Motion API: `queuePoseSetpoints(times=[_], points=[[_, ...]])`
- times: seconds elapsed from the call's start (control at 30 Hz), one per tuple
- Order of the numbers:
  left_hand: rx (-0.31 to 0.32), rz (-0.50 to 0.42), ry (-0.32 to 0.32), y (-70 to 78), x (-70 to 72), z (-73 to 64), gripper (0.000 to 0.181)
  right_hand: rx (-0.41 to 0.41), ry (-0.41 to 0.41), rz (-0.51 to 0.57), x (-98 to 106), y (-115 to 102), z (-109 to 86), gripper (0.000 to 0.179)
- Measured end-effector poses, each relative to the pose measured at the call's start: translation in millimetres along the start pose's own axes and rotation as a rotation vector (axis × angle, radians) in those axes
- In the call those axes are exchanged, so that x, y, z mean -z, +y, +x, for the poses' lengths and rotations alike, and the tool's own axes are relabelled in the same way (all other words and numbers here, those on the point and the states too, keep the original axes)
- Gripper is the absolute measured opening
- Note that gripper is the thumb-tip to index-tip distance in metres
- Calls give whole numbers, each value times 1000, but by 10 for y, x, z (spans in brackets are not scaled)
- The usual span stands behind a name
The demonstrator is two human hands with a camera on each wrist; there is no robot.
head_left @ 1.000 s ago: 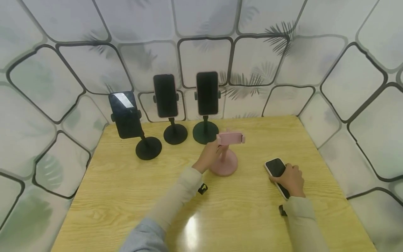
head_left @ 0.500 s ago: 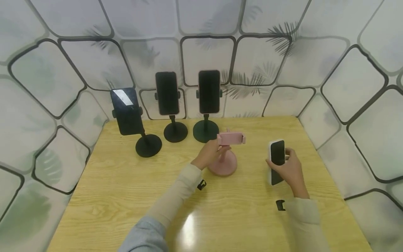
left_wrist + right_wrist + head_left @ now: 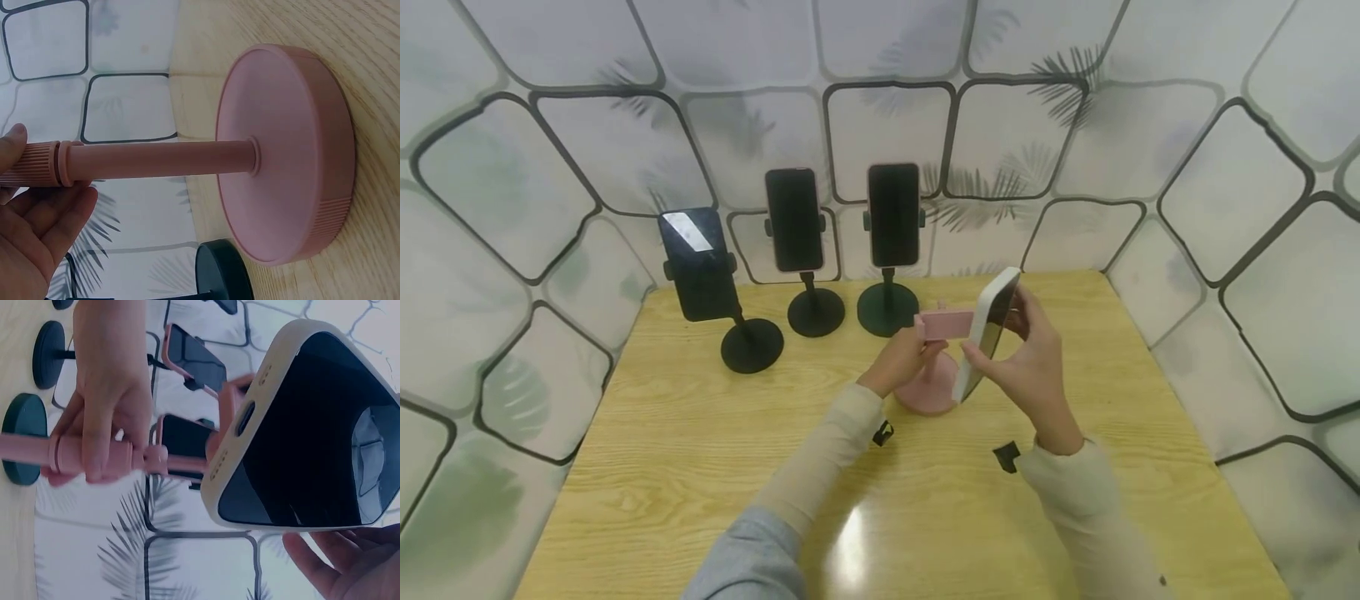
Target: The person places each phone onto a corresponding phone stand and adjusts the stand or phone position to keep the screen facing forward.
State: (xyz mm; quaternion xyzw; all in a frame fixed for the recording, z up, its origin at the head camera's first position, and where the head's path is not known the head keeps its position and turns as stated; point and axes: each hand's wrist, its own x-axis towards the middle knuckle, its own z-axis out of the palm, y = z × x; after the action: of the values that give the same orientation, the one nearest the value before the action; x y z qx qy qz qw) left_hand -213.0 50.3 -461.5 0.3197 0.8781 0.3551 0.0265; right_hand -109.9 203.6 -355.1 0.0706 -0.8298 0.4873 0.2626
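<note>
A pink phone stand (image 3: 925, 390) stands on the table, its round base flat on the wood. My left hand (image 3: 895, 364) grips its stem just under the clamp; the left wrist view shows thumb and fingers around the ribbed collar (image 3: 37, 165). My right hand (image 3: 1033, 367) holds a phone (image 3: 992, 329) in a white case by its sides, raised and tilted. In the head view the phone overlaps the right end of the pink clamp (image 3: 943, 324). Its dark screen (image 3: 300, 437) faces the right wrist camera, with the case's bottom edge towards the stand.
Along the back stand three more holders with phones: a black one (image 3: 752, 345) at left, another black one (image 3: 816, 312), and a dark green one (image 3: 887, 309) close behind the pink stand. A patterned backdrop (image 3: 887, 137) rises behind and beside the wooden table (image 3: 700, 483).
My right hand has lifted the phone off the table and carried it left to the pink stand, turning it on the way. The left hand keeps its grip on the stem.
</note>
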Motion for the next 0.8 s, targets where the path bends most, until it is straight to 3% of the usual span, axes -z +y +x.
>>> queuePoseSetpoints(times=[0.23,0.4,0.63,0.8], points=[[17,74,-14,-31,-7,0,21,63,2,-34,-245,-43,56,73],[-40,150,7,-39,11,-1,16,79,-7,-21,-305,-62,62,72],[-27,103,0,-16,36,-11,22,88,-4,-65,-354,-26,76,73],[-46,138,4,-2,43,-27,18,68,-10,-78,-356,-23,82,73]])
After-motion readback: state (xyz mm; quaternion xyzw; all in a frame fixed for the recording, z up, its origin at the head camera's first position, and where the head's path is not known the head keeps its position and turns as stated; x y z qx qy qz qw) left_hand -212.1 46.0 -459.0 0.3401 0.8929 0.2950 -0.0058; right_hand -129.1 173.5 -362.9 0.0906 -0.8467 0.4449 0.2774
